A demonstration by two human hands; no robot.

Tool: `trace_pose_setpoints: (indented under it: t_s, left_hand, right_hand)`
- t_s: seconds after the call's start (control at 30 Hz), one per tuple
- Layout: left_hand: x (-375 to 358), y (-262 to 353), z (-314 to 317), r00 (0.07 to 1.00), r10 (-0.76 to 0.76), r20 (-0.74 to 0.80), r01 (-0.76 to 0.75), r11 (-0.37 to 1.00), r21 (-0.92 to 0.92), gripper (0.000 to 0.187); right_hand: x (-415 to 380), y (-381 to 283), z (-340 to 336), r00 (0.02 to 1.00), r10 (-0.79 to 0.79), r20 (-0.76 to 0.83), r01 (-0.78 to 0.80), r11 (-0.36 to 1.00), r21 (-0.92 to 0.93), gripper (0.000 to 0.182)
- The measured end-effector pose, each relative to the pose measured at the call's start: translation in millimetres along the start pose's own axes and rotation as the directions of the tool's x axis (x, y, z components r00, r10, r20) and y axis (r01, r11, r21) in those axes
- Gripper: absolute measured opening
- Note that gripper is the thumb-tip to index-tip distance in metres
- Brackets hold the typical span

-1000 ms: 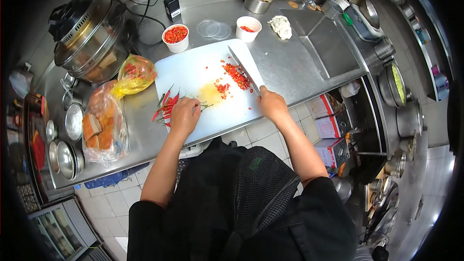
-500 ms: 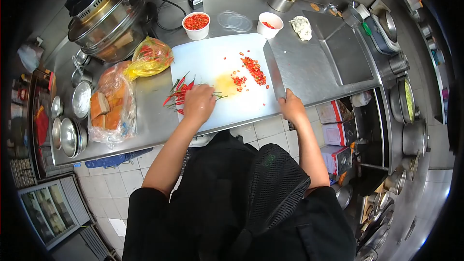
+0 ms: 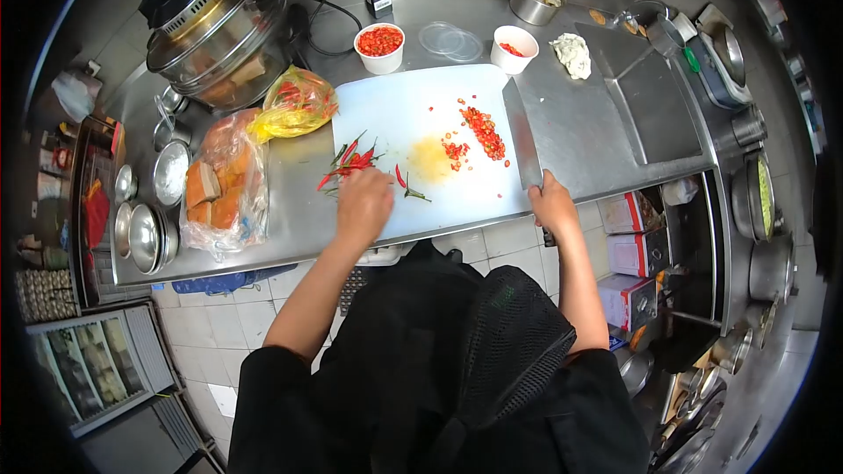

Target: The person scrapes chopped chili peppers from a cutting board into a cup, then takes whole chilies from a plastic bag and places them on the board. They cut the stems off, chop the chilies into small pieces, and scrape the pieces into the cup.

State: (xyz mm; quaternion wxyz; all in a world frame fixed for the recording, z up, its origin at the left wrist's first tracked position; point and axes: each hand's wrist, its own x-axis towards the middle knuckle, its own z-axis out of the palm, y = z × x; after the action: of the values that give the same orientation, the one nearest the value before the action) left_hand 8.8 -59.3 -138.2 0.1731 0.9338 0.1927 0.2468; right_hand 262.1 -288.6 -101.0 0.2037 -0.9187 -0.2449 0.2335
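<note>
My right hand (image 3: 554, 202) grips the handle of a cleaver-like knife (image 3: 522, 136). Its broad blade lies along the right edge of the white cutting board (image 3: 413, 92). At the board's left, my left hand (image 3: 365, 204) is at the near side of a pile of whole red chilies (image 3: 358, 156). Its fingers are bent together, and their tips are hidden. Right of that hand, a loose red chili (image 3: 399, 175) and several green stems (image 3: 415, 194) lie on the board. Chopped chili (image 3: 484, 133) is heaped toward the right, with a few scattered pieces around it.
Behind the board stand a full tub of chopped chili (image 3: 380, 62) and a tub holding a little (image 3: 512, 60), with clear lids (image 3: 450, 41) between. Bagged orange-brown blocks (image 3: 219, 184), a yellow bag of chilies (image 3: 299, 104) and metal bowls (image 3: 145, 237) sit left. A sink (image 3: 654, 110) is right.
My left hand has moved left, away from the loose chili and stems and closer to the pile. The knife stays by the board's right edge. The whole view has shifted slightly.
</note>
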Motion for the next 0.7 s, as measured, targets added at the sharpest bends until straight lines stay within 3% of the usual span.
trace_pose_setpoints:
  t_s: [0.1,0.17,0.2,0.27,0.4,0.5,0.57,0.7]
  left_hand:
    - [15,-10,-10,0.996,-0.079,-0.043,0.084,0.989,0.125,0.016]
    - [24,-12,-10,0.998,0.047,0.049,-0.052,0.994,0.1,0.017]
    - [28,-12,-9,0.998,0.047,0.047,-0.051,0.994,0.101,0.017]
    - [37,-11,-9,0.973,0.123,0.194,-0.139,0.988,0.073,0.019]
    - [48,-23,4,0.948,0.162,0.275,-0.2,0.973,0.116,0.019]
    - [57,-23,4,0.974,0.15,0.168,-0.174,0.975,0.139,0.012]
    - [60,-17,4,0.978,-0.056,0.203,0.004,0.969,0.248,0.012]
    - [57,2,9,0.969,-0.029,0.247,-0.035,0.968,0.25,0.01]
  right_hand:
    - [-4,-9,-6,1.0,0.018,0.02,-0.019,0.999,0.027,0.047]
    - [-7,-13,-8,1.0,0.019,0.014,-0.019,0.999,0.032,0.047]
    - [-8,-14,-9,1.0,0.024,0.005,-0.024,0.999,0.037,0.047]
    - [-8,-12,-8,1.0,0.019,0.003,-0.019,0.999,0.044,0.048]
    - [-9,-12,-9,0.999,0.036,0.017,-0.038,0.996,0.087,0.049]
    - [-9,-12,-10,0.999,0.037,0.027,-0.04,0.995,0.092,0.049]
    - [-8,-7,-6,1.0,0.031,0.002,-0.031,0.995,0.09,0.048]
    - [-8,-12,-6,0.998,0.055,0.005,-0.055,0.997,0.056,0.048]
